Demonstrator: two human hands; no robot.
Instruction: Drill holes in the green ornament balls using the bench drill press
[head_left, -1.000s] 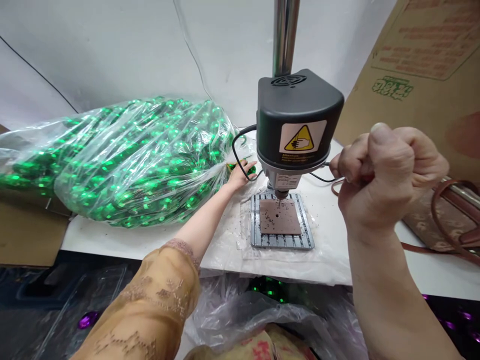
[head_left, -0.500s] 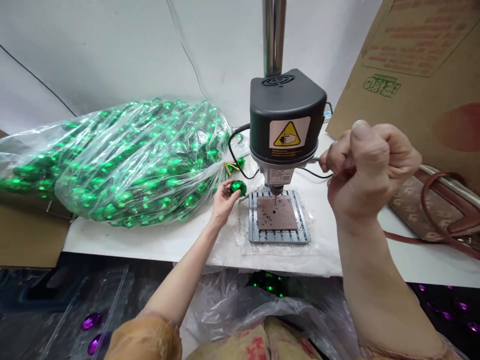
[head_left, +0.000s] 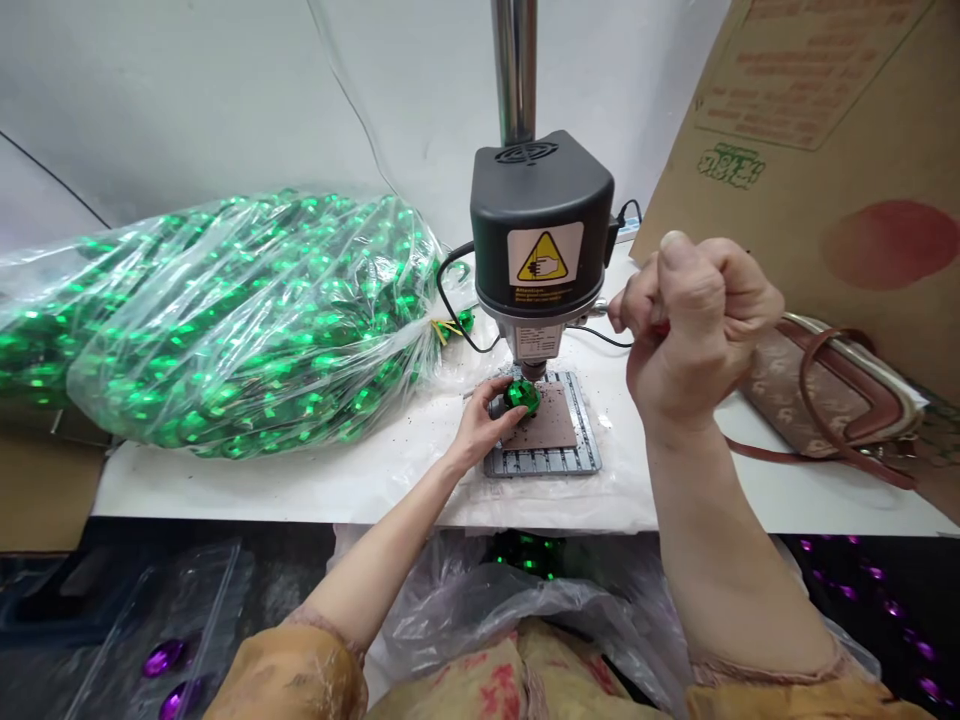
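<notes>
Just past the counter's [head_left: 262, 485] front edge, the right hand [head_left: 694, 330] is clenching around the lever [head_left: 598, 309] of the drill press [head_left: 540, 215] (its fingers are hiding most of that lever). Near the edge's middle, a slotted metal base [head_left: 544, 462] is carrying a brown plate [head_left: 555, 420]. Above the plate's left part, the left hand [head_left: 482, 428] is pinching a shiny green ball [head_left: 520, 396], just beside the chuck [head_left: 534, 370]. Farther back, toward the left end, a tied clear bag [head_left: 247, 330] is bulging; toward the right, a handbag [head_left: 825, 395] is lying before a cardboard box [head_left: 795, 190].
</notes>
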